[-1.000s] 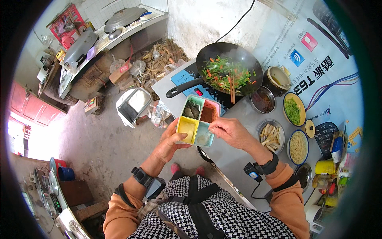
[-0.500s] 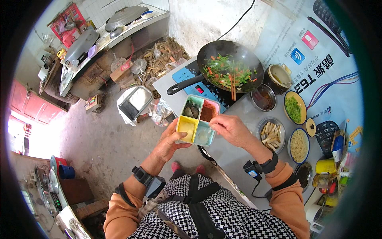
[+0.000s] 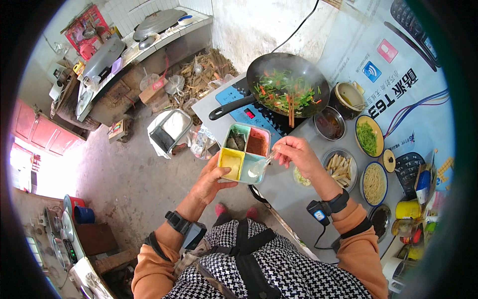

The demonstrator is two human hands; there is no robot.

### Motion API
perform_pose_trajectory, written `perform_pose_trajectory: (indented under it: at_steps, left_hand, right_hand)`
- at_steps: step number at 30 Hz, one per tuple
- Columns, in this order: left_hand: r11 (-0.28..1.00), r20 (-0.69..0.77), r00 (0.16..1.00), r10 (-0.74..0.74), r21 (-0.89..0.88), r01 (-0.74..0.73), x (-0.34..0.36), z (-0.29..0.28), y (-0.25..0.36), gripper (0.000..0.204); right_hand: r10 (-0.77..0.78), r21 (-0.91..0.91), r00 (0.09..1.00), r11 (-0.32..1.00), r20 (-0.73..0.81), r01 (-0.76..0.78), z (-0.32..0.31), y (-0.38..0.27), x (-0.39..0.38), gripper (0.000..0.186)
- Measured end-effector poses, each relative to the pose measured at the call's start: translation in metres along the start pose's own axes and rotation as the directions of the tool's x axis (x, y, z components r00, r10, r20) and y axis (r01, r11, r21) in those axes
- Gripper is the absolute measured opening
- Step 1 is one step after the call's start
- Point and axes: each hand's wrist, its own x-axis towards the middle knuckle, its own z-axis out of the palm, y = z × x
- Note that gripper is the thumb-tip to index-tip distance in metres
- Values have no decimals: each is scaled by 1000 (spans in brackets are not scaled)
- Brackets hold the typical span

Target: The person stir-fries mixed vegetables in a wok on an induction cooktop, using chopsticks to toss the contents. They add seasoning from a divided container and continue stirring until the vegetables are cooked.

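Note:
My left hand (image 3: 211,182) grips a four-compartment seasoning box (image 3: 232,162); its sections are green with dark contents, pink with red powder, yellow, and pale blue with a little white powder. My right hand (image 3: 294,152) is closed on a small pale spoon (image 3: 261,165), whose end is over the pale blue section. Beyond the box, a black wok (image 3: 311,74) of chopped greens and orange-red pieces steams on an induction cooker (image 3: 231,94), with wooden chopsticks (image 3: 291,113) standing in it.
Along my right sit a steel bowl (image 3: 328,124), a pot (image 3: 343,102), plates of shredded greens (image 3: 368,137), pale pieces (image 3: 338,169), noodles (image 3: 373,184) and several bottles and containers (image 3: 411,209). A tiled counter (image 3: 129,55) with lids stands back left, beside piled dry stalks (image 3: 199,70) on the floor.
My right hand has risen up and rightward from the box, bringing the spoon more into view. The box has shifted slightly left, and a small dish of pale food now shows below my right hand.

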Motion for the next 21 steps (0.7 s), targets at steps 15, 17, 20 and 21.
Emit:
perform_pose_trajectory:
  at_steps: [15,17,20,21]
  left_hand:
    - [997,18,997,-73,-8,73,-12,-6,-17,64]
    - [995,7,995,-97,-8,97,-13,-4,-21,66]
    - [993,28,993,-114,-9,114,-10,-3,-21,68]
    - [994,31,993,-111,-17,112,-8,-1,-22,68]
  right_hand:
    - [-670,-737,593,651,-448,180,-141,-66,85,15]
    - [-798,-918,541,381,-267,108,-148,-62,90,14]
    - [-862,-996,504,75,-45,40,-152,-59,89,13]
    - [-853,-996,520,69,-35,47,-153,-61,87,13]
